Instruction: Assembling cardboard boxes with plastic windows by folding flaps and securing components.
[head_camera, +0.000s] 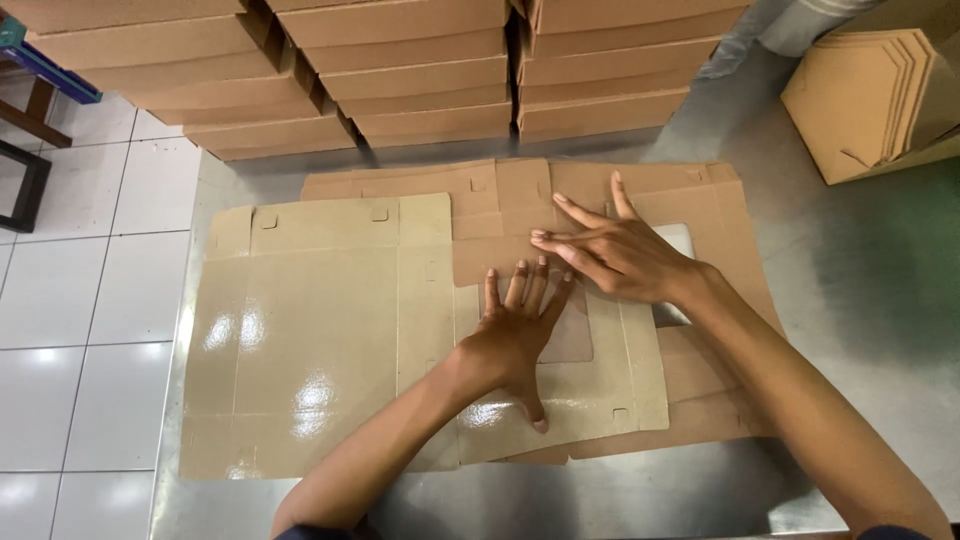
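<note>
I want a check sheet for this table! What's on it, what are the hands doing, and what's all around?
Surface: shiny metal table, mostly covered by cardboard.
Job's things: glossy flat box blank on top of other flat brown blanks; one has a clear window.
Clutter: nothing seen.
Hands: left hand pressed flat on the glossy blank; right hand flat, fingers spread, on a folded flap.
Cables: nothing seen.
Surroundings: stacks of folded boxes at the back, leaning cardboard sheets on the right, white tiled floor on the left.
</note>
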